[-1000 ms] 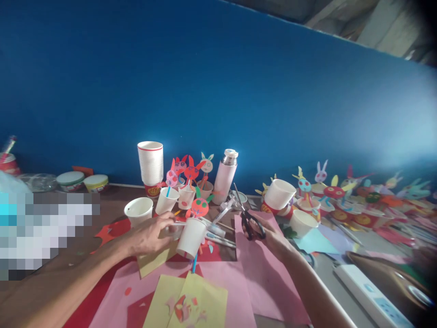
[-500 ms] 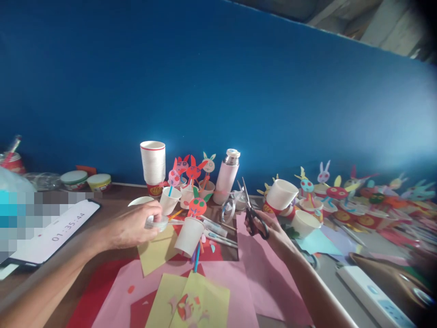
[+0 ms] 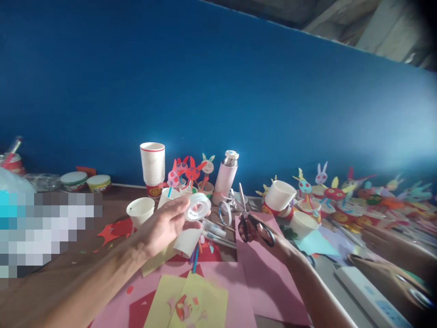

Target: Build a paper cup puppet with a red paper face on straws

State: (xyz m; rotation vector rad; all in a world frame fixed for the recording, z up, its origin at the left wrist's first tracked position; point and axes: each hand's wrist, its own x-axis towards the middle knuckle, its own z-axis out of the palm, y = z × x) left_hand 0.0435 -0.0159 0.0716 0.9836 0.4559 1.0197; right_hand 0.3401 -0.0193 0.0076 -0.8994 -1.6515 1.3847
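My left hand (image 3: 167, 225) grips a roll of clear tape (image 3: 198, 207) by its edge, raised over the middle of the table. Behind the tape and fingers, a paper cup (image 3: 188, 243) lying on its side is partly hidden. In my right hand (image 3: 264, 230) is a pair of black-handled scissors (image 3: 248, 218), blades upward and parted. Pink paper (image 3: 273, 282) lies beneath that hand. Yellow paper (image 3: 211, 296) bearing small cut scraps (image 3: 186, 307) is in front of me. Near my left wrist stands a white paper cup (image 3: 139, 213).
At the back are stacked paper cups (image 3: 153, 166), rabbit-faced paper figures (image 3: 193, 172) in cups and a pink thermos (image 3: 226, 177). More figures (image 3: 336, 193) fill the right side. Another person's arm (image 3: 399, 250) reaches in at right, above a white power strip (image 3: 370, 296).
My left hand has moved right with the tape roll and lifted it into clearer view. My right hand has tilted the scissors slightly. The other person's hand has come further in from the right.
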